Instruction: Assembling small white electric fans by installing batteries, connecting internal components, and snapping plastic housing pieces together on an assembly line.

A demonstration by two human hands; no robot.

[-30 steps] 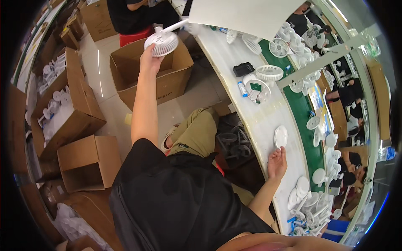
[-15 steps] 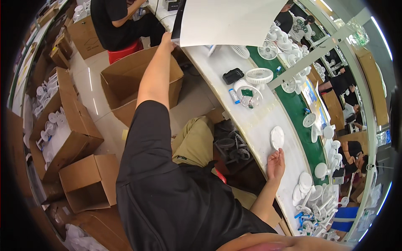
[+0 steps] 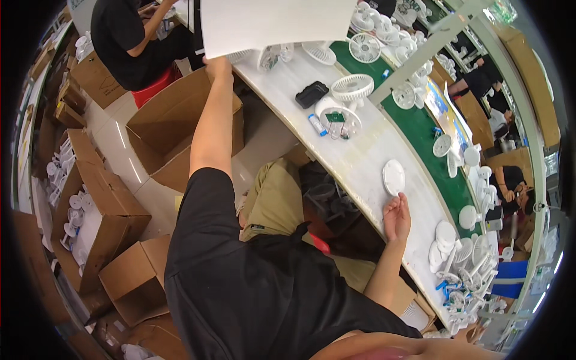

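Observation:
My left arm [image 3: 211, 126] stretches far forward to the table's far end. My left hand [image 3: 219, 68] is at the lower edge of a large white panel [image 3: 276, 21], and its fingers are mostly hidden there. My right hand [image 3: 397, 219] rests over the white tabletop [image 3: 366, 180], palm turned up and fingers loosely curled with gaps between them. Just beyond its fingertips lies a round white disc [image 3: 393, 177]; I cannot tell whether they touch. Farther along the table are a white fan [image 3: 353, 88], a round housing with a green circuit board [image 3: 336, 118], a blue battery [image 3: 317, 125] and a black tray [image 3: 312, 94].
White discs [image 3: 444, 233] and a pile of fan parts [image 3: 468, 282] lie at the table's near right. A green strip [image 3: 414, 138] runs along its right side. Cardboard boxes [image 3: 180, 129] stand on the floor at left. A co-worker in black [image 3: 117, 45] sits at the far left.
The whole view has shifted, and the white panel now appears farther left. My left hand now lies under the panel's corner instead of beside it. My right hand stays by the disc.

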